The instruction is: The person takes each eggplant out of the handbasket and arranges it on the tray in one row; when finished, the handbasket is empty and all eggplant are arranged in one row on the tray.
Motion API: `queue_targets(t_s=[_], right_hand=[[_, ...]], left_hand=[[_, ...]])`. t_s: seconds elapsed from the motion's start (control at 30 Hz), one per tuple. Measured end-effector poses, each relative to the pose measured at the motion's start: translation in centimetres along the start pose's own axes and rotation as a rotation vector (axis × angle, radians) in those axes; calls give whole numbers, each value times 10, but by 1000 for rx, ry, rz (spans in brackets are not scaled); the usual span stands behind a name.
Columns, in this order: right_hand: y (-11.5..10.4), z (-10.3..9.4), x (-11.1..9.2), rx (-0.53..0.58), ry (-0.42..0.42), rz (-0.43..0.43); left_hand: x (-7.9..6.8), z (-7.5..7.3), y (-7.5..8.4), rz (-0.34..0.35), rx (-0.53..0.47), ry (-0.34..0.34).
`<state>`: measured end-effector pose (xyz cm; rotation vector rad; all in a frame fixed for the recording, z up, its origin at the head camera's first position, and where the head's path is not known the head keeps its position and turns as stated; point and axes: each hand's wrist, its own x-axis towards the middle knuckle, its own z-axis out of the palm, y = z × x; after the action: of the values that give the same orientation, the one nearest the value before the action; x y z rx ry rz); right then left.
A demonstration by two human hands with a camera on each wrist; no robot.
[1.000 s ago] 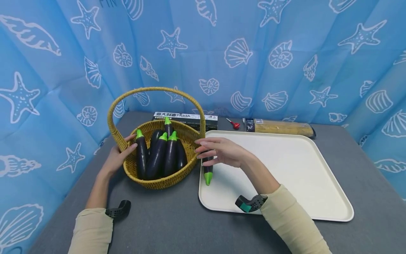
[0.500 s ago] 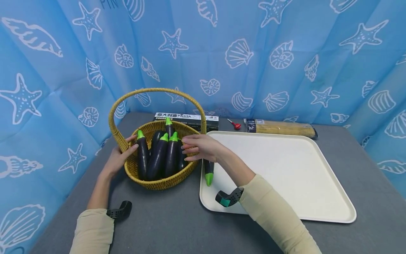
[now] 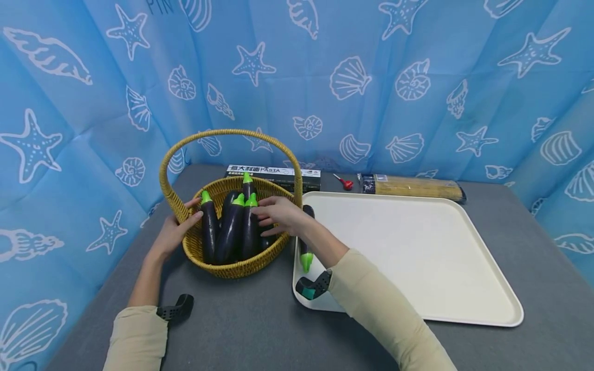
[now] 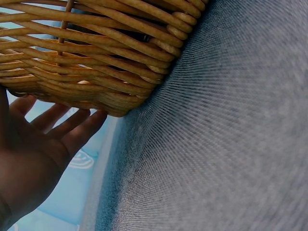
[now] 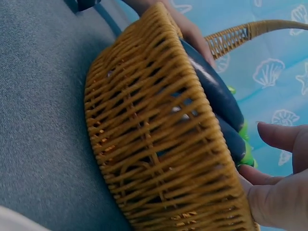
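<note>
A woven wicker basket [image 3: 236, 269] with a tall arched handle stands on the left of the table, holding several dark eggplants [image 3: 229, 234] with green tops. My left hand [image 3: 170, 234] holds the basket's left rim, thumb over the inside and fingers along the outer wall. In the left wrist view those fingers [image 4: 77, 127] touch the weave. Over the basket's right side reaches my right hand [image 3: 280, 214], fingers spread near the eggplant [image 3: 251, 226] right of the middle. The right wrist view shows its thumb and fingers apart; whether they touch the eggplant I cannot tell.
A white tray [image 3: 408, 257] lies right of the basket, with one eggplant [image 3: 306, 257] along its left edge, partly behind my right wrist. Behind stand a pasta box [image 3: 297, 178], a red lollipop [image 3: 346, 183] and a rolled bamboo mat [image 3: 413, 186]. A blue curtain [image 3: 297, 77] hangs beyond.
My right hand has moved left, from above the eggplant on the tray's edge to over the eggplants in the basket. My left hand has stayed on the basket rim.
</note>
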<state>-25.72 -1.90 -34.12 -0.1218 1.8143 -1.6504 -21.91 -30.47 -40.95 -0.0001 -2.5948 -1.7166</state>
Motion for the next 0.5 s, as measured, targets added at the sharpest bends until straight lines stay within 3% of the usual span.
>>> queue_targets(t_s=[0.2, 0.5], right_hand=[[3, 14, 4, -99, 26, -2], [6, 30, 6, -298, 126, -46]], left_hand=[[-2, 0, 0, 4, 1, 2], [-3, 1, 0, 72, 7, -6]])
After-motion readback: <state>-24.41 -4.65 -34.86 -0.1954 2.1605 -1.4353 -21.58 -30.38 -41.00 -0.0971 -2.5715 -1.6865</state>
